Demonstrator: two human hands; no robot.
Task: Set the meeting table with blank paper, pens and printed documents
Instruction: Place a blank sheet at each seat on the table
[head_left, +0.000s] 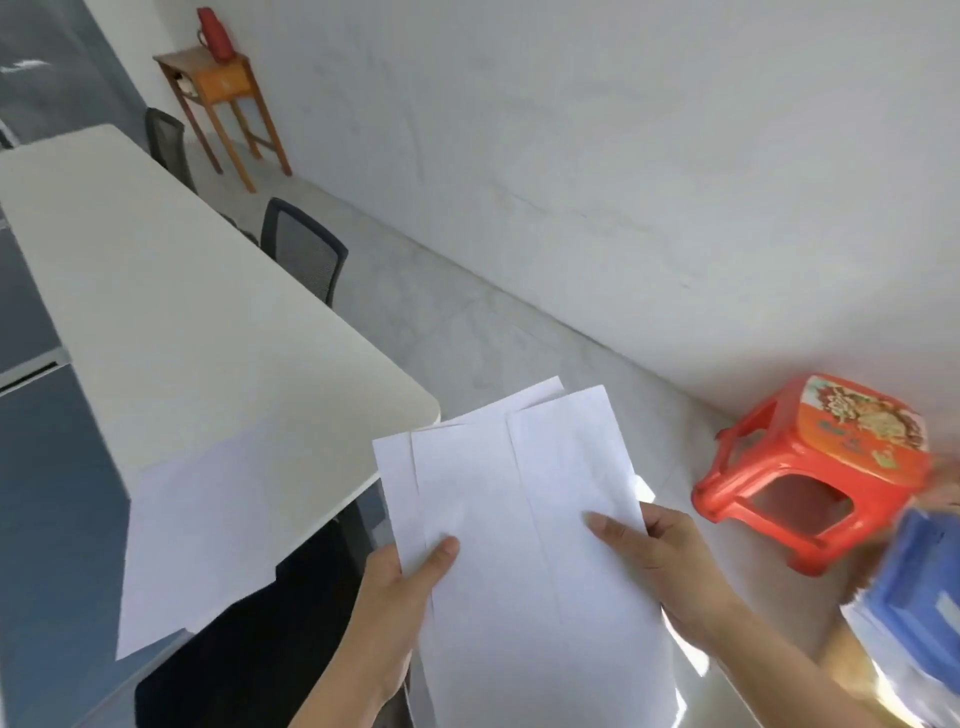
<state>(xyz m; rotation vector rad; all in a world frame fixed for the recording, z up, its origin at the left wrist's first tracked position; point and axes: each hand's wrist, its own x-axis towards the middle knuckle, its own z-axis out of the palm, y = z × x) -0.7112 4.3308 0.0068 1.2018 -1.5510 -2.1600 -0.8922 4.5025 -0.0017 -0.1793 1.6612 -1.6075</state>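
I hold a fanned stack of blank white paper in front of me, off the near right corner of the long white meeting table. My left hand grips the stack's left edge with the thumb on top. My right hand grips its right edge, thumb pressed on the top sheet. A few more white sheets lie on the table's near end and hang over its front edge. No pens are in view.
Two black mesh chairs stand along the table's right side. A red plastic stool sits on the floor at right. A blurred blue stack is at the right edge. A wooden side table with a red flask stands by the far wall.
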